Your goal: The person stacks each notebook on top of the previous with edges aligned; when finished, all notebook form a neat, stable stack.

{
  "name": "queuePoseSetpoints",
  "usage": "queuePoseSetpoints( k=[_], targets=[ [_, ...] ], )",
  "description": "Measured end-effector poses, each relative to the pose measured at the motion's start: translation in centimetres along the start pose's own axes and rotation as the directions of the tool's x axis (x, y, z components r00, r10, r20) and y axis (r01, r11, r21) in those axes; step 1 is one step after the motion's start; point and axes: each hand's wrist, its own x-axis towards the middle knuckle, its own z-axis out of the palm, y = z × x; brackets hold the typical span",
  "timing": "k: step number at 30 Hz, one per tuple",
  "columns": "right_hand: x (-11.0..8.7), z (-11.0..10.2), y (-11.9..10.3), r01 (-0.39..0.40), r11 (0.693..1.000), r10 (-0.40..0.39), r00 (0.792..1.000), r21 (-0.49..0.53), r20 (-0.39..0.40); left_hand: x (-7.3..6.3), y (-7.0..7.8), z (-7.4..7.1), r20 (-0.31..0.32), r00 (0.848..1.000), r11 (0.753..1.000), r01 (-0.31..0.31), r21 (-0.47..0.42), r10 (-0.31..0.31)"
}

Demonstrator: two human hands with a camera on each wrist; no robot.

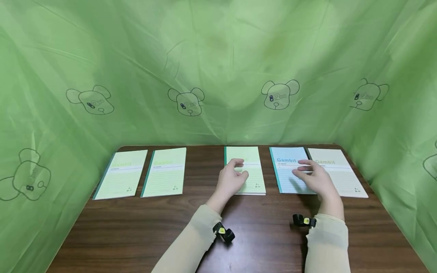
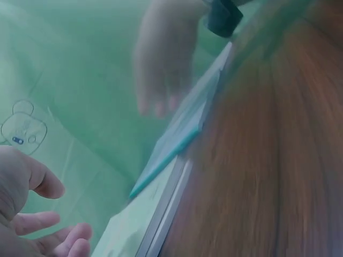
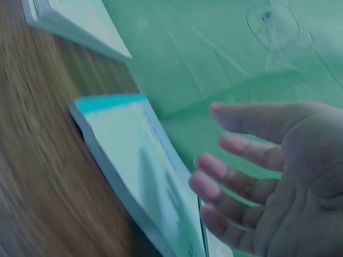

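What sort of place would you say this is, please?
Probably a makeshift recording booth: green sheeting hangs behind and on both sides of a wood-grain table, notebooks lie in a row, and a small black device sits at each cuff.

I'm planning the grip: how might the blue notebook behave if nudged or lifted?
Probably no rolling or tipping: the blue notebook lies flat on the table. Bound along its teal spine, it may fall open if lifted by its cover.
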Motion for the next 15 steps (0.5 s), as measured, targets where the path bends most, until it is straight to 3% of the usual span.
queuePoseSetpoints(
  k=[4,9,15],
  targets=[
    [-0.3,-1.0,1.4,-0.060,0.997,0.060,0.998,-0.052,0.002,0.2,1.2,1.9,0.016,1.000,0.999,0.021,-0.025,-0.021],
    [-0.4,-1.6,2.4,-0.079,0.993,0.080,0.997,-0.091,0.002,0.4,2.8,4.9,0.068,0.995,0.996,0.079,-0.051,-0.076],
    [-0.2,-2.1,3.2,-0.078,0.991,0.078,0.997,-0.105,-0.002,-0.5,4.8,8.1,0.195,0.966,0.981,0.186,-0.051,-0.173]
  ],
)
